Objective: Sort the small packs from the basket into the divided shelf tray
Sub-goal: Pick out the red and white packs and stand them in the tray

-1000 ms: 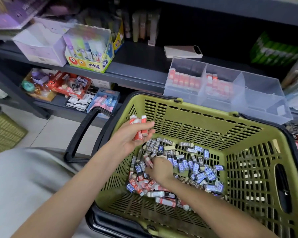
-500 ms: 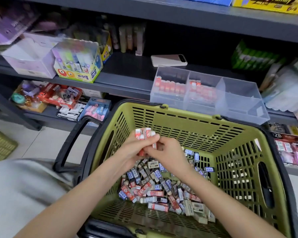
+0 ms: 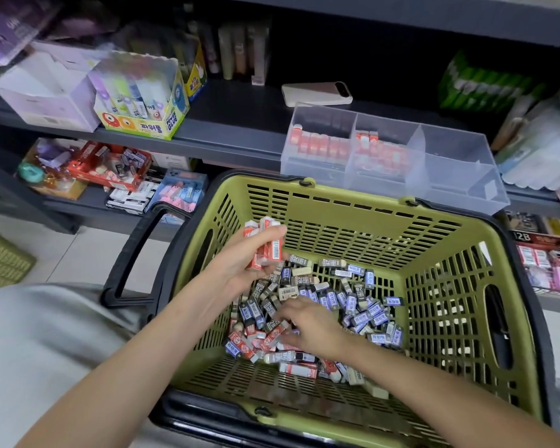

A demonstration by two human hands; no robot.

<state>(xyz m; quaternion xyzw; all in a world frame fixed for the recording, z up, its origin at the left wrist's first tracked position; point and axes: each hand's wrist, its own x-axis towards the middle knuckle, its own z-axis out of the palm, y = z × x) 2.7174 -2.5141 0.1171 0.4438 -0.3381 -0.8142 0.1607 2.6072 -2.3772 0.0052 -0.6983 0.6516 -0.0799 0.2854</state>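
A green basket [image 3: 346, 218] sits in front of me with a heap of small packs [image 3: 346, 302] in red, blue and black wrappers on its floor. My left hand [image 3: 240, 263] grips a bunch of red packs [image 3: 267, 244] above the heap's left side. My right hand [image 3: 307, 324] reaches down into the heap, fingers spread over the packs and touching them; whether it holds one is hidden. The clear divided tray [image 3: 459, 166] stands on the shelf behind the basket. Its left and middle compartments hold red packs, the right one holds none.
A white phone [image 3: 317, 93] lies on the shelf behind the tray. A glue-stick display box [image 3: 143, 98] and a white box [image 3: 42, 92] stand at the left. Lower shelves hold more stationery. Another green basket [image 3: 0, 257] is on the floor at far left.
My right hand has left the bunch in my left hand and dropped back down into the heap. My left hand still holds the red packs.
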